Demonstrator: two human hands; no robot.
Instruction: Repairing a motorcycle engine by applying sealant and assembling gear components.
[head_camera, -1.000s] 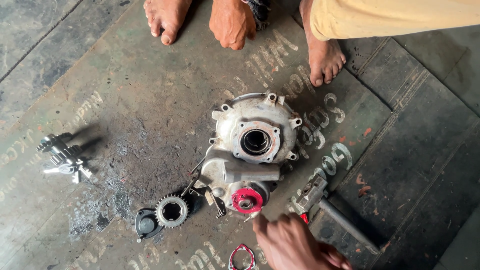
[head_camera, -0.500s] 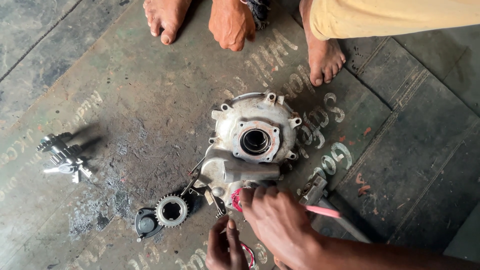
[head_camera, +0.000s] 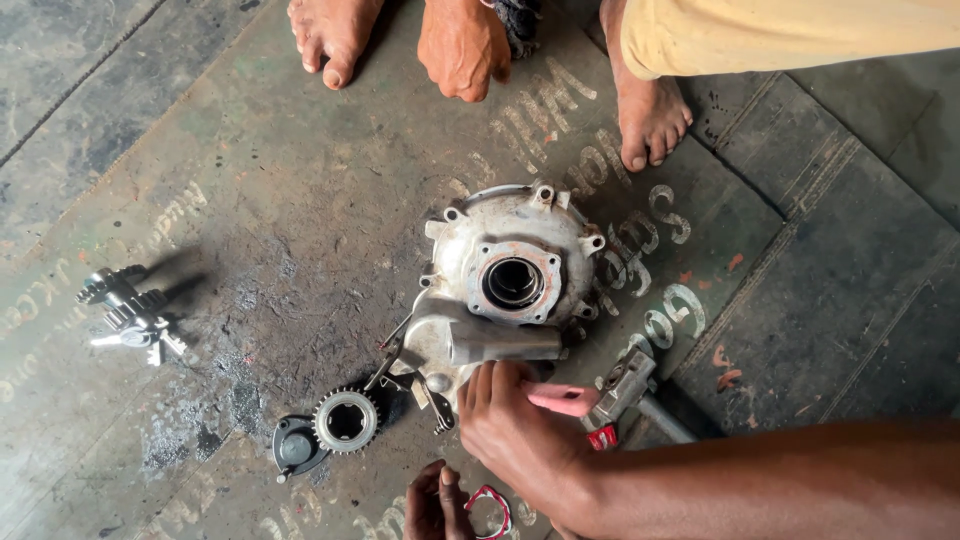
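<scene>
Your right hand (head_camera: 515, 430) presses its fingertips on the lower end of the grey cast-metal gearbox housing (head_camera: 505, 285) lying on the dark floor mat (head_camera: 250, 200), steadying it. Your left hand (head_camera: 435, 500) pinches a red ring-shaped seal (head_camera: 492, 505) just below, kept ready nearby.

You've got one aluminium engine casing (head_camera: 510, 280), one loose gear (head_camera: 345, 420), one gear shaft cluster (head_camera: 128, 310), one pink-handled tool (head_camera: 562, 398), plus three bare feet (head_camera: 460, 45) up top.
</scene>
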